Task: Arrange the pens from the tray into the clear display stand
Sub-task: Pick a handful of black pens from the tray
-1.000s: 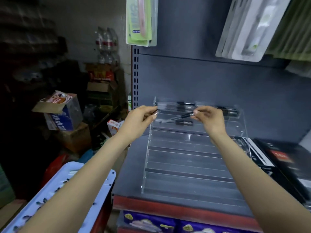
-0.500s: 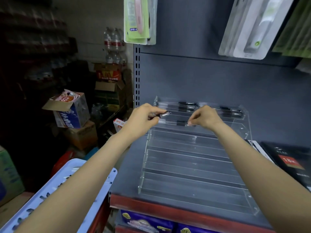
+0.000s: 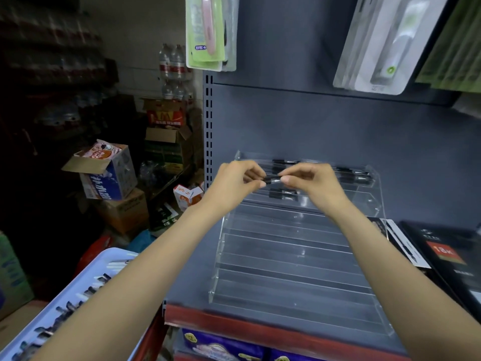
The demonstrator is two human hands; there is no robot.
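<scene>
A clear tiered display stand (image 3: pixel 286 256) sits on the grey shelf. Several black pens (image 3: pixel 351 175) lie in its top rows, and one more pen (image 3: pixel 283 194) lies a row lower. Above those upper rows, my left hand (image 3: pixel 234 183) and my right hand (image 3: pixel 309 183) meet and pinch a single pen (image 3: pixel 272 180) between their fingertips. A white tray (image 3: pixel 65 303) with several pens stands at the lower left, partly hidden by my left forearm.
Black boxed goods (image 3: pixel 447 259) lie right of the stand. Packaged items (image 3: pixel 210 32) hang above the shelf. Cardboard boxes (image 3: pixel 104 175) and bottles crowd the dark floor at left. The shelf has a red front edge (image 3: pixel 260 327).
My hands have come together. One second ago they held a pen stretched between them, the right hand laid it in the stand, and now both pinch the pen from my left hand.
</scene>
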